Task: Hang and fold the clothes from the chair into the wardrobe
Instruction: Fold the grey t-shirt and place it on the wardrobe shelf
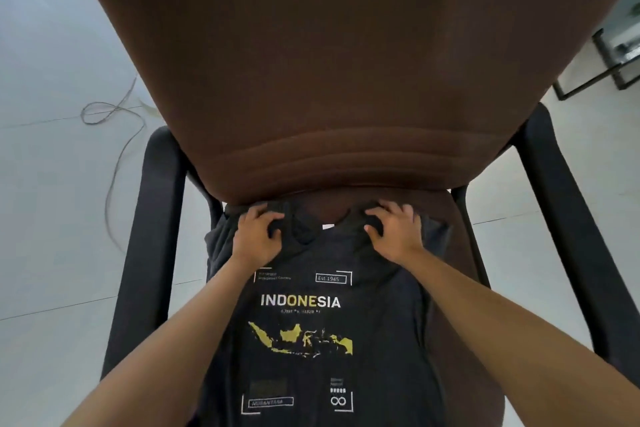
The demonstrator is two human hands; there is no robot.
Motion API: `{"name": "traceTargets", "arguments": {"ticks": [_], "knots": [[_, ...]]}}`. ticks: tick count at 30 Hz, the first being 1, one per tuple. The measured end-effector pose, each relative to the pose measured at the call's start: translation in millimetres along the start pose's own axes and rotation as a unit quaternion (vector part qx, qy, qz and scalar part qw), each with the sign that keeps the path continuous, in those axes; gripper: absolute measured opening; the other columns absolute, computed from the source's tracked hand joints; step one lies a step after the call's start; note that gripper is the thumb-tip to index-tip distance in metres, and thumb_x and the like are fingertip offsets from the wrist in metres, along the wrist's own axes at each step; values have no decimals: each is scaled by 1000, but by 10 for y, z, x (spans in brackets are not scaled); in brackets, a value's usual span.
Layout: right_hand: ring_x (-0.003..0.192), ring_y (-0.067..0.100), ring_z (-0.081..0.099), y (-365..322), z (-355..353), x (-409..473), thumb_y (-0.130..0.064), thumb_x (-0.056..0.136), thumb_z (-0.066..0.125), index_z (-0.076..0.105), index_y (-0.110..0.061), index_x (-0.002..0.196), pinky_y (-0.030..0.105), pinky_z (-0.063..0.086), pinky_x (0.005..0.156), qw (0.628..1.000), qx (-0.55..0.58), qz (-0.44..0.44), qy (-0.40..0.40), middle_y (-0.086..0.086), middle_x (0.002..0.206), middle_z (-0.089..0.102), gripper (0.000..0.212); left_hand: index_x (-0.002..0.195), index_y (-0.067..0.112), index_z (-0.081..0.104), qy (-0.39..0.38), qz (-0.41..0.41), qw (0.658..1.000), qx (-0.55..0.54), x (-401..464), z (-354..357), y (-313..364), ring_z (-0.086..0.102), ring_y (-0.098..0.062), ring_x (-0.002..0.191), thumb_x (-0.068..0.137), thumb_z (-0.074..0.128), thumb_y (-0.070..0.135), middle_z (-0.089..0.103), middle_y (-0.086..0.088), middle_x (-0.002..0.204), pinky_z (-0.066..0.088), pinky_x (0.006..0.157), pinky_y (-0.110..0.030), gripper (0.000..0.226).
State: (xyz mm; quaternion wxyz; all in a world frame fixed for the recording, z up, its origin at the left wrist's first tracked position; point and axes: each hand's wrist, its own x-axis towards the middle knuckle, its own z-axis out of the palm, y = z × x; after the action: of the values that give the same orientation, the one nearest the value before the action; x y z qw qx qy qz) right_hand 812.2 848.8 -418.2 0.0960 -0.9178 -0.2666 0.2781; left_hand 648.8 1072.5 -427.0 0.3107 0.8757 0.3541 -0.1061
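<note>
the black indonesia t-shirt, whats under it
The t-shirt lies print-up on the brown chair seat, which shows past its collar and right edge. The left hand and right hand grip its shoulders. Whether other clothes lie beneath is hidden by the fabric.

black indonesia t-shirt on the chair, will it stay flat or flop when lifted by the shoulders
The t-shirt will likely flop: the cloth already bunches under the left hand and right hand. It probably hangs long and is light.
</note>
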Motion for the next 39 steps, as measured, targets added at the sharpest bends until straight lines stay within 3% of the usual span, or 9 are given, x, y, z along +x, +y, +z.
{"name": "traceTargets", "arguments": {"ticks": [3,8,13,16,21,24,27,31,39], "knots": [[145,31,8,-13,131,163,-43,92,53,53,-35,129,59,-5,113,999,-20,3,-40,3,151,31,37,118,25,64,-31,29,998,49,105,33,-93,28,-35,137,82,60,14,36,-10,147,26,111,-50,37],[113,29,50,11,147,187,-43,90,59,59,-33,115,46,42,99,998,48,-1,-50,4,117,45,28,115,28,65,-39,47,996,58,161,39,-156,42,-36,123,87,53,12,34,-9,146,37,103,-43,35],[112,23,57,74,145,160,-29,85,68,62,-35,94,39,36,109,987,144,-10,-66,-4,108,65,13,118,21,63,-64,33,997,11,224,-15,-123,59,-26,83,91,52,10,34,-13,142,45,92,-33,31],[117,21,56,99,133,115,-19,82,73,67,-19,96,22,21,113,983,171,9,-69,1,110,68,15,114,24,64,-41,26,999,14,215,6,-89,55,-27,102,87,58,12,48,-7,126,41,97,-40,31],[115,15,54,84,-31,-72,-33,77,75,60,-39,83,44,33,104,986,103,29,-125,-12,112,64,17,100,41,65,-25,-9,987,160,20,-63,33,44,-21,117,80,64,31,61,12,111,19,104,-51,23],[110,13,53,64,-147,-224,-27,76,77,57,-35,75,42,22,101,990,99,2,-102,-17,102,63,21,82,38,70,20,2,992,122,-145,-149,81,48,-15,105,75,72,37,61,15,92,23,99,-47,7],[114,16,55,84,-280,-384,-11,74,79,58,-33,70,39,32,107,979,169,-34,-108,-16,96,62,30,83,25,76,13,17,1000,-2,-328,-297,178,56,-17,89,77,74,26,56,9,83,37,85,-32,6],[136,20,40,56,-575,-702,-3,72,79,70,-26,83,30,33,110,972,199,-73,-100,7,129,60,27,97,21,75,-67,33,997,-28,-665,-607,426,60,-16,89,81,64,4,65,5,97,42,78,-22,26],[93,16,64,-23,-1381,-1870,-8,67,85,75,-14,84,30,48,90,967,204,-153,-15,0,94,70,21,75,29,74,0,77,993,-91,-1945,-1382,1001,65,-15,78,74,77,7,73,0,80,48,71,-24,22]]}}
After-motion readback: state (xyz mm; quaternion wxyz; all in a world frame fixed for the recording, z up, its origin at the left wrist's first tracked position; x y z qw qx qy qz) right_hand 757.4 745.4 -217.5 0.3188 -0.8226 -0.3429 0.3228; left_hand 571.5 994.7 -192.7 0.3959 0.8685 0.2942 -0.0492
